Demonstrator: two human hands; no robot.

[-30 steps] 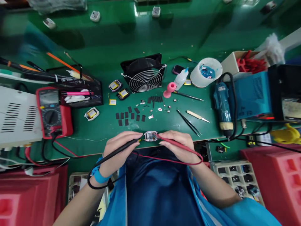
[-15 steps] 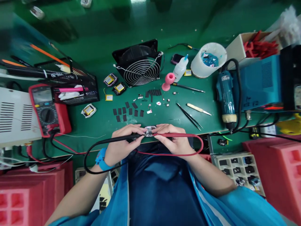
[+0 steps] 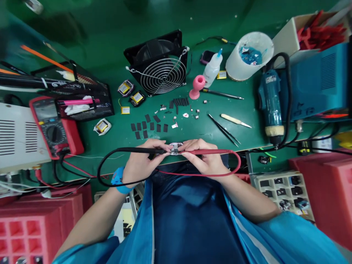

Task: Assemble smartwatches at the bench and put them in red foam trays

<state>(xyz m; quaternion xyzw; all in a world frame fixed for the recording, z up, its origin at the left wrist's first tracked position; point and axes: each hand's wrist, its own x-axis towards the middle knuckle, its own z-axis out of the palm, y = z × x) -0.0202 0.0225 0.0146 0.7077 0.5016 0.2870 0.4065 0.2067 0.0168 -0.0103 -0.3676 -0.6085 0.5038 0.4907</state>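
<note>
Left hand (image 3: 141, 161): pinching black probe (image 3: 148, 150), tip obscured. Right hand (image 3: 210, 163): pinching red probe (image 3: 210, 151), tip obscured. Small device (image 3: 175, 149): between them, near edge of bench (image 3: 115, 126), ends covered. White vented unit (image 3: 18, 135), left: cut off.

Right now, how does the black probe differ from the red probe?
The black probe sits in the left hand, the red probe in the right hand. The black probe points rightward in the picture; the red probe points leftward. Both aim at the small device.

Left hand (image 3: 140, 163) and right hand (image 3: 210, 163) face each other, fingers (image 3: 194, 143) pinched
</note>
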